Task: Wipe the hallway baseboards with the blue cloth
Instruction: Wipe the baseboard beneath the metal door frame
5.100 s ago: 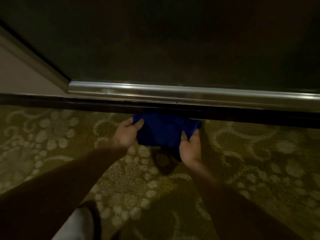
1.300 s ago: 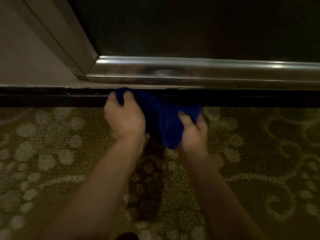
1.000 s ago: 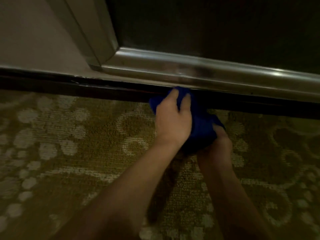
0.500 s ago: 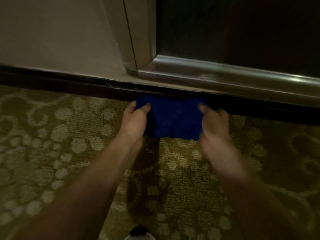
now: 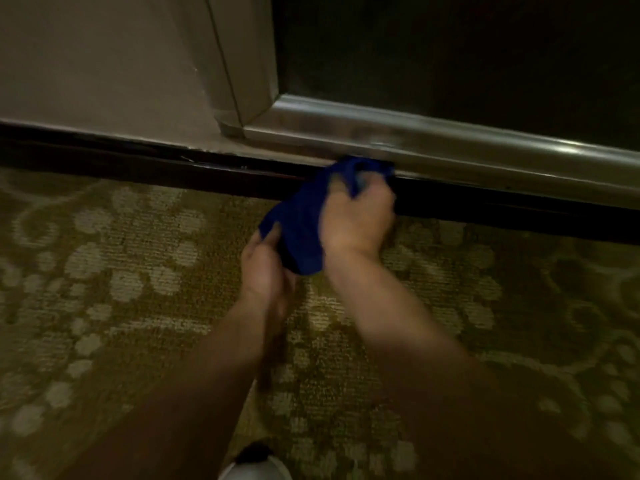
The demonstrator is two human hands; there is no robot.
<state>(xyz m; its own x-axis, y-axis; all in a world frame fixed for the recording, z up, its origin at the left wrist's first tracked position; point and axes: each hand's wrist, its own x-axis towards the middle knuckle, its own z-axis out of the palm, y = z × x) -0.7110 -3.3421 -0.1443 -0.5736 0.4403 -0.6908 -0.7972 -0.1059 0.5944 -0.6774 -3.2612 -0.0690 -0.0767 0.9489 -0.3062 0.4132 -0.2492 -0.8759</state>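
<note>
1. Across the lower part of the view ran the patterned carpet (image 5: 121,271), olive with pale floral shapes; it was the largest thing in sight.
2. Above it rose a beige wall (image 5: 104,64) on the left and a dark panel (image 5: 450,46) on the right, the panel edged by a metal frame (image 5: 485,147).
3. Between carpet and wall lay the dark baseboard (image 5: 138,161), a low glossy strip that passed under the frame and ran out to the right.
4. Against that strip, just below the frame's bottom rail, sat the blue cloth (image 5: 301,220), bunched and not spread flat, its top edge touching the baseboard.
5. The right hand (image 5: 356,220) had its fingers curled round the cloth's upper part and pressed it to the strip; blur hid the fingertips.
6. The left hand (image 5: 263,268) pinched the cloth's lower left corner, thumb over the fabric, just above the carpet.
7. Judged from this, the step in hand was a wiping stroke, with the task mid-way at most.
8. The next move probably called for steady pressure along the strip, and for the loose cloth to stay gathered off the carpet.
9. At the bottom edge showed 1 pale shoe toe (image 5: 256,471).
</note>
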